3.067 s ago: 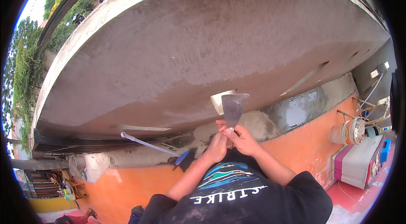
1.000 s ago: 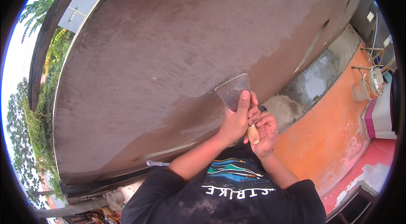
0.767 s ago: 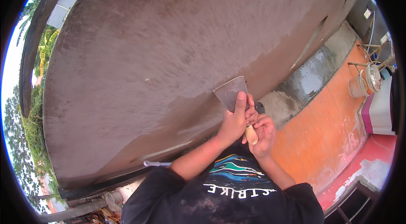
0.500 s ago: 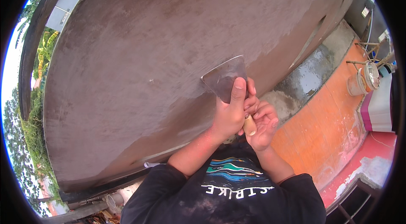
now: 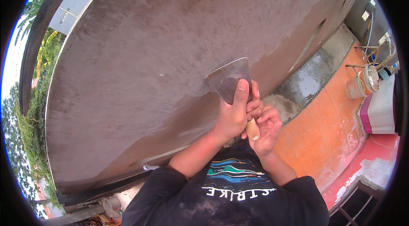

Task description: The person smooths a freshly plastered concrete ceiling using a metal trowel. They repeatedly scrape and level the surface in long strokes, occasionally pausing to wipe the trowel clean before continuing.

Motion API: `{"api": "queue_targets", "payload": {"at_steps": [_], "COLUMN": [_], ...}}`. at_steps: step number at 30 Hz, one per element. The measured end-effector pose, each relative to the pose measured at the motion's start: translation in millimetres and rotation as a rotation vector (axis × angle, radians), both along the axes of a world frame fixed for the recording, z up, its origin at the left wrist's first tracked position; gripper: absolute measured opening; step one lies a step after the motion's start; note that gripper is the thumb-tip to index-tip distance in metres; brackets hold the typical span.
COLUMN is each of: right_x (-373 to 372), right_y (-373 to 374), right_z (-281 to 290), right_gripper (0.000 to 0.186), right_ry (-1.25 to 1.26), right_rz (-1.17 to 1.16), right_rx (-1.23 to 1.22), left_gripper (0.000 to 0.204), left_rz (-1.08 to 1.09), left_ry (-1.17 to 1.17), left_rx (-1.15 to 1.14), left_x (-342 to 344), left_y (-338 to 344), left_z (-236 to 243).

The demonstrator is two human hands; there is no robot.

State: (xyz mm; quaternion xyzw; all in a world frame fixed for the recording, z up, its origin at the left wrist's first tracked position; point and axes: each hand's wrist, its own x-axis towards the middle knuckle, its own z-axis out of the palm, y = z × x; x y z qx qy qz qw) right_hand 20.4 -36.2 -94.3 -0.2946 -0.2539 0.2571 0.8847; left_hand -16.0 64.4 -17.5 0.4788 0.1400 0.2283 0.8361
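My left hand [image 5: 233, 113] is closed on a scraper [image 5: 230, 76], its thumb lying flat on the wide grey metal blade. The blade's straight edge points up and left, over or against a large grey-brown plastered wall [image 5: 140, 55]; I cannot tell if it touches. Below my left fingers pokes the rounded tan end of the scraper's handle. My right hand [image 5: 266, 132] is beside that end, palm up, fingers loosely bent and apart, seemingly touching the handle without closing round it. A small pale speck [image 5: 162, 75] marks the wall left of the blade.
Along the wall's lower part runs a darker brown band [image 5: 272, 74]. At the right is an orange floor [image 5: 319, 128] beside wet grey concrete [image 5: 309, 74]. Stained buckets [image 5: 362, 83] stand there near a white and magenta object [image 5: 380, 106]. Greenery [image 5: 30, 136] shows at the far left.
The view has shifted a little, moving the wall and its speck right and up. Both hands keep nearly the same pose. The scraper has moved slightly closer to the pale speck.
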Motion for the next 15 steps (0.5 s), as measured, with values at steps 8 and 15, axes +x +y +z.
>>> {"api": "queue_targets", "payload": {"at_steps": [8, 15], "right_x": [-10.9, -1.9], "right_y": [-18.5, -1.0], "right_z": [-14.7, 9.9], "right_gripper": [0.049, 0.051], "right_ry": [0.08, -0.004], "right_rz": [0.03, -0.004], "right_rx": [-0.165, 0.023], "left_gripper": [0.042, 0.045], "left_rz": [-0.007, 0.015], "left_ry": [0.049, -0.06], "left_rx": [-0.193, -0.059], "left_x": [-0.3, 1.5], "left_y": [-15.9, -0.1], "left_z": [-24.3, 4.5]}}
